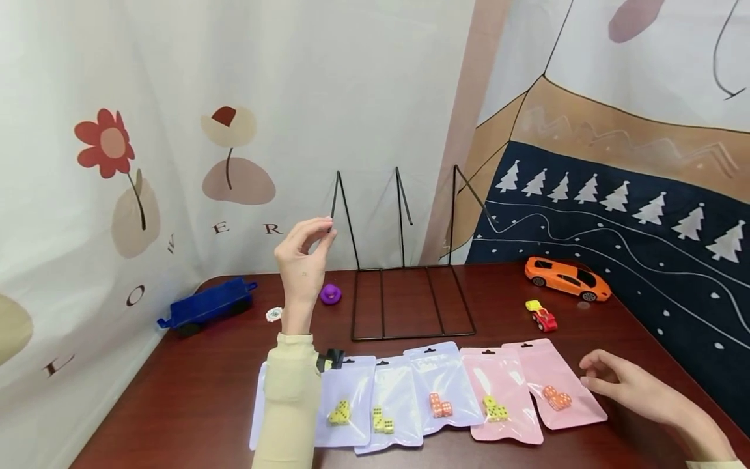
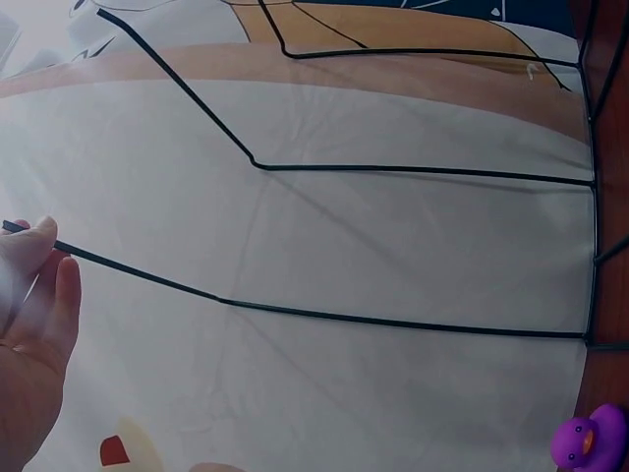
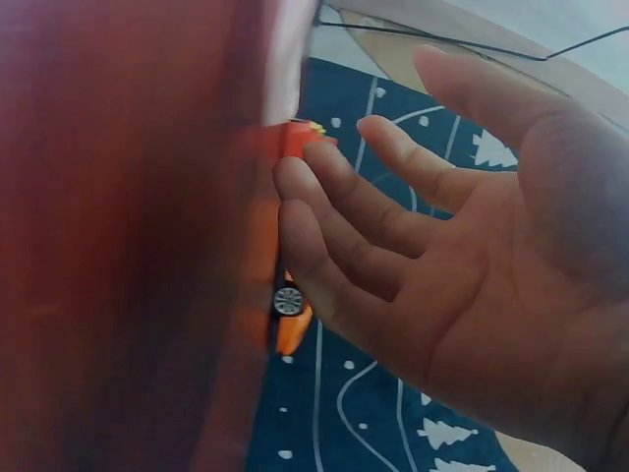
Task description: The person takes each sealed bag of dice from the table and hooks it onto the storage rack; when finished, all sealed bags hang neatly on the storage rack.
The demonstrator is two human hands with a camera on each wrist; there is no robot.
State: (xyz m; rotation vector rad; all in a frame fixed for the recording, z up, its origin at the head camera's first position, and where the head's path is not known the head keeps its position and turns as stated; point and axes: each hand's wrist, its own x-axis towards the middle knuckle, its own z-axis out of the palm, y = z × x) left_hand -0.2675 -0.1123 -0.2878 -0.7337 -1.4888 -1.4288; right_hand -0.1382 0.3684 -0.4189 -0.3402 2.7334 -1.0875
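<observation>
A black wire rack (image 1: 404, 268) stands at the back of the table, with three bent prongs rising from its base. My left hand (image 1: 303, 257) is raised at its left side. Thumb and fingers pinch the end of the leftmost prong (image 2: 147, 273), as the left wrist view shows. My right hand (image 1: 638, 384) hovers at the right, loosely bent and holding nothing, beside a pink zip bag (image 1: 556, 365) with orange dice (image 1: 556, 398). Whether it touches the bag I cannot tell. In the right wrist view its fingers (image 3: 378, 211) are apart from one another.
Several lilac (image 1: 445, 365) and pink (image 1: 492, 371) bags with dice line the front; my left sleeve (image 1: 287, 404) covers part of them. Behind are a blue trailer (image 1: 208, 305), a white piece (image 1: 273, 314), a purple duck (image 1: 331, 294), an orange car (image 1: 567, 279) and a small red-yellow vehicle (image 1: 541, 317).
</observation>
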